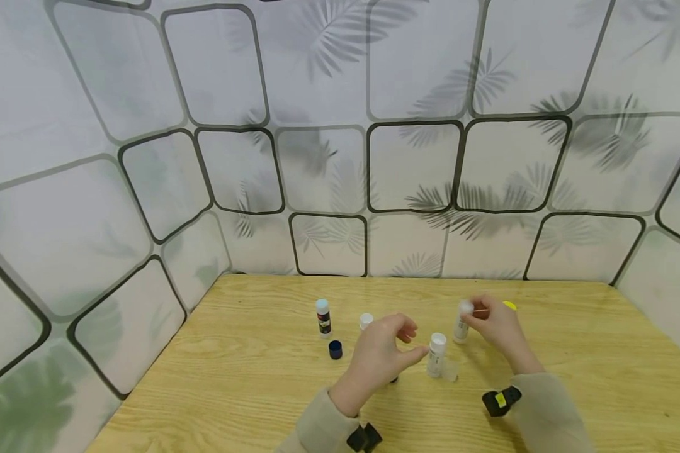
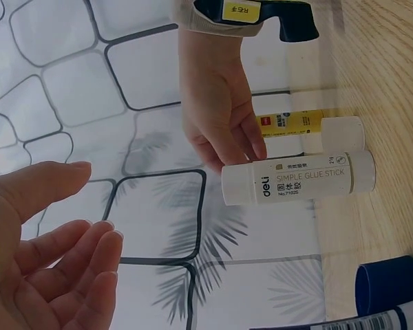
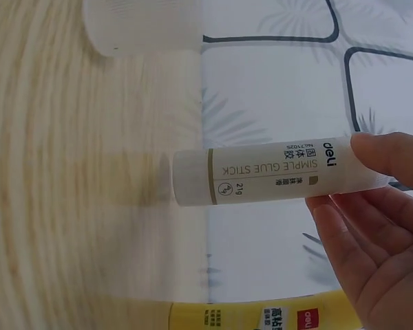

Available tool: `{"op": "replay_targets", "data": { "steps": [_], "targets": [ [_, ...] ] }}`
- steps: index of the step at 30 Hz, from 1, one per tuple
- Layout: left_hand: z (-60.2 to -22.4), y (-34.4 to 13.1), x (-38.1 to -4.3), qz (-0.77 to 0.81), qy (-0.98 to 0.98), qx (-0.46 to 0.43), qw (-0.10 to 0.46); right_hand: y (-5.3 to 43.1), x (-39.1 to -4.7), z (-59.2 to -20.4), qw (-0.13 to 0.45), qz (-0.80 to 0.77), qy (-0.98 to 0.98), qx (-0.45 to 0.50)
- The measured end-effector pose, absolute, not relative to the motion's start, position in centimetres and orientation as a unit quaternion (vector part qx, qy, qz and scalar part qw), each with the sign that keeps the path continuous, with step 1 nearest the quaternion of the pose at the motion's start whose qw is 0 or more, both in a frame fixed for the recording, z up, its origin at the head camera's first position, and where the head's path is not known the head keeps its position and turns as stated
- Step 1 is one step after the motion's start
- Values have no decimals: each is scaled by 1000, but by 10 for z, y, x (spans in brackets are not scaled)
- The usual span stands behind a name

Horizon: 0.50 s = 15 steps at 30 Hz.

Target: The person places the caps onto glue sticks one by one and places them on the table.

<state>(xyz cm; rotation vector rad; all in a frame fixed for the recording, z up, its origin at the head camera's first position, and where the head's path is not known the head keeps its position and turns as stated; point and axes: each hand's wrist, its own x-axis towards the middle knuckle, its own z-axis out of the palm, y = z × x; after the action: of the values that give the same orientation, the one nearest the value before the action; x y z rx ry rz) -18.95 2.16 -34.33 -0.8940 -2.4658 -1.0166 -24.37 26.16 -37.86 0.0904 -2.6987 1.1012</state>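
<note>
Upright black-labelled tube, pale-blue cap (image 1: pixel 323 319) | dark-blue round cap (image 1: pixel 335 350) | left hand (image 1: pixel 376 352) relaxed, holding nothing, beside upright white printed tube (image 1: pixel 436 355) | beyond it, white cylindrical glue stick (image 1: pixel 461 328), upper end pinched by right hand (image 1: pixel 497 326) | yellow tube (image 1: pixel 510 305) behind

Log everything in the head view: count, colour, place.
Held glue stick: one, white, in right hand
Free glue stick: one, white, upright, centre
Translucent cap: one, whitish, beside it
Capped stick: one, black, light blue cap, leftmost
Loose cap: one, navy, nearby
Rear stick: one, yellow, behind right hand
Obscured item: one, white top, beyond left hand
Unclear item: one, dark, by left hand
Table: one, yellowish, below
Backdrop: one, white, behind table
Wrist devices: two, black, wrists
Sleeves: two, beige, forearms
Hands: two, bare, over table
</note>
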Motion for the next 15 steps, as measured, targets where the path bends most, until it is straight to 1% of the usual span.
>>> {"op": "replay_targets", "data": {
  "steps": [1, 15],
  "targets": [
    [-343, 22, -189, -356, -866, -313, 162, 261, -243, -378, 104, 378, -919, 31],
    [-340, 22, -189, -355, -874, -304, 133, 263, -246, -383, 106, 374, -921, 25]
  ]
}}
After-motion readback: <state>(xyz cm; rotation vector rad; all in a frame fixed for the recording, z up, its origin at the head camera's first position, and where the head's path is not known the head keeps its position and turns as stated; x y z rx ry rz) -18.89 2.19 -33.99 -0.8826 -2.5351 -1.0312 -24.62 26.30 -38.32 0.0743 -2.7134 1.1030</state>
